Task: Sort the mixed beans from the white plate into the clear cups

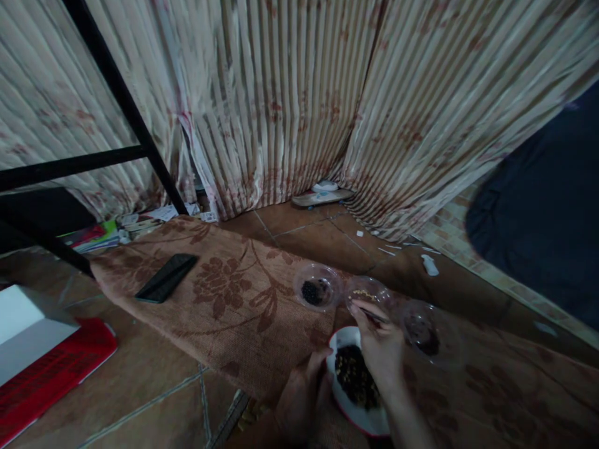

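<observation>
My left hand [304, 390] grips the left rim of a white bowl [345, 335] with a red edge, its thumb on the rim. Inside the bowl lies a mix of dark and yellowish grains [354, 377]. Fingers pinched, my right hand [381, 343] holds a slim tool that looks like tweezers [375, 314], over the near edge of the middle clear plastic cup [381, 292]. Yellowish grains lie in that cup. The left clear cup [322, 273] has black grains, and the right clear cup [433, 318] has dark reddish ones. The tool's tip is too small to make out.
A dark phone [166, 278] lies on the patterned cloth [262, 349] at the left. A black metal frame [140, 134] stands beyond it. A white and red box [56, 355] is on the floor. Striped curtains [290, 100] hang behind, with a skateboard [322, 197] at their foot.
</observation>
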{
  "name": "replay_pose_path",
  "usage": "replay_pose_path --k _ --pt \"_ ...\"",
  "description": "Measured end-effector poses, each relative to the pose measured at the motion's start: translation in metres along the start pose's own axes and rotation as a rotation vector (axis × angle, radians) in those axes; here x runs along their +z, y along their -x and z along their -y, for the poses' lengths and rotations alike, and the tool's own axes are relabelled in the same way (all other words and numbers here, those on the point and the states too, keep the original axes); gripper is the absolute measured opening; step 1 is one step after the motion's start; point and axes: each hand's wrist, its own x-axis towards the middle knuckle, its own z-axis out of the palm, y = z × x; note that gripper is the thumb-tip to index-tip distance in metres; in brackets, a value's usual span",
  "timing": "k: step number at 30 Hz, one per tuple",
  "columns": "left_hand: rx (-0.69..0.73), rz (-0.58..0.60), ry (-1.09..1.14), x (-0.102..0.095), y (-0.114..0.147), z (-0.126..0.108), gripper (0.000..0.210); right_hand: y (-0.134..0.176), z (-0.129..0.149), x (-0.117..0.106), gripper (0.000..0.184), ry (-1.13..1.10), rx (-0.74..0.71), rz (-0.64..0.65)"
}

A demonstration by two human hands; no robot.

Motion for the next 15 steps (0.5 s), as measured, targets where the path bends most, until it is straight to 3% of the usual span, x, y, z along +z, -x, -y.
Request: replay_pose_path --k 5,10,15 --pt "-0.076 -0.008 -0.033 0.004 0.003 0.003 0.035 0.030 0.005 -0.045 0.026 0.056 0.131 -0.156" --pt "-0.114 -0.001 -0.050 0.002 0.002 0.003 0.034 0.075 -0.001 -0.091 0.035 0.101 0.369 -0.287" --pt "-0.137 0.001 -0.074 0.003 0.002 0.005 0.035 0.111 -0.007 -0.114 0.041 0.191 0.472 -0.207"
